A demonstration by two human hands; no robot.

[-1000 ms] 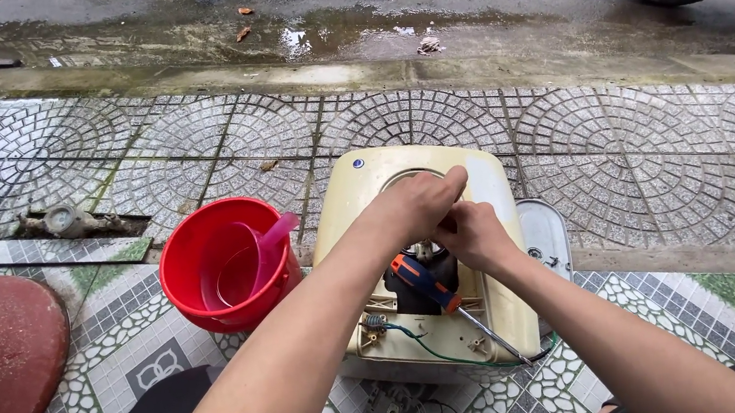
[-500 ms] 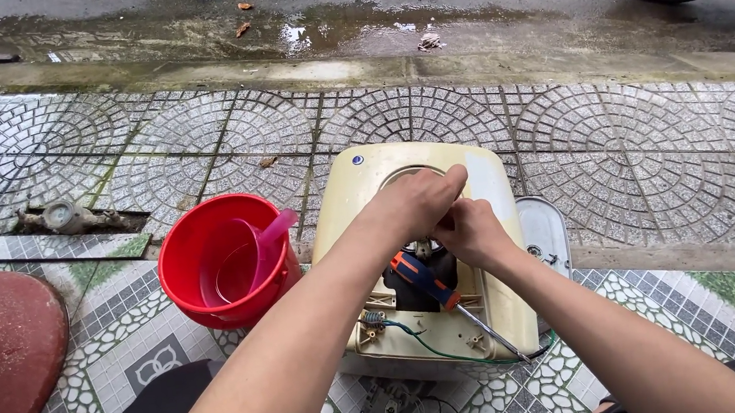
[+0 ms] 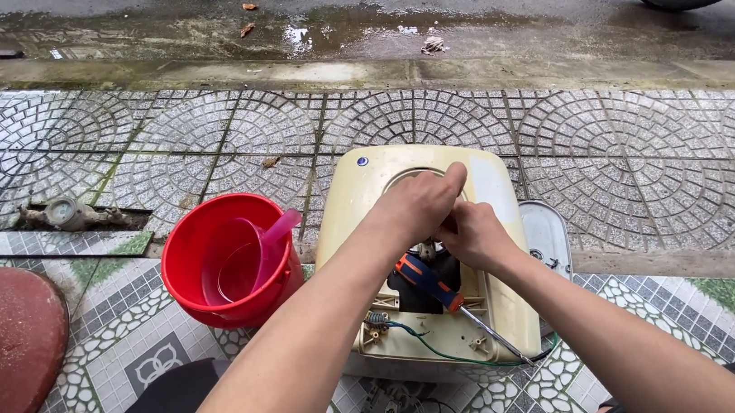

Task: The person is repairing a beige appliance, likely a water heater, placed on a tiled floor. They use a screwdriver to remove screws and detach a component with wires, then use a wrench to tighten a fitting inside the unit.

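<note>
We've both hands at frame centre on the cream heater casing; left hand curled shut over its round opening, what it grips hidden; right hand closed beside it, touching; screwdriver lies below; red bucket centre-left.

Both forearms bare, reaching forward, converging mid-frame. Left hand palm down, fingers curled, knuckles up. Right hand just below, touching left, fingers curled tight (fingertips hidden). Wrists roughly straight, elbows out of frame.
</note>
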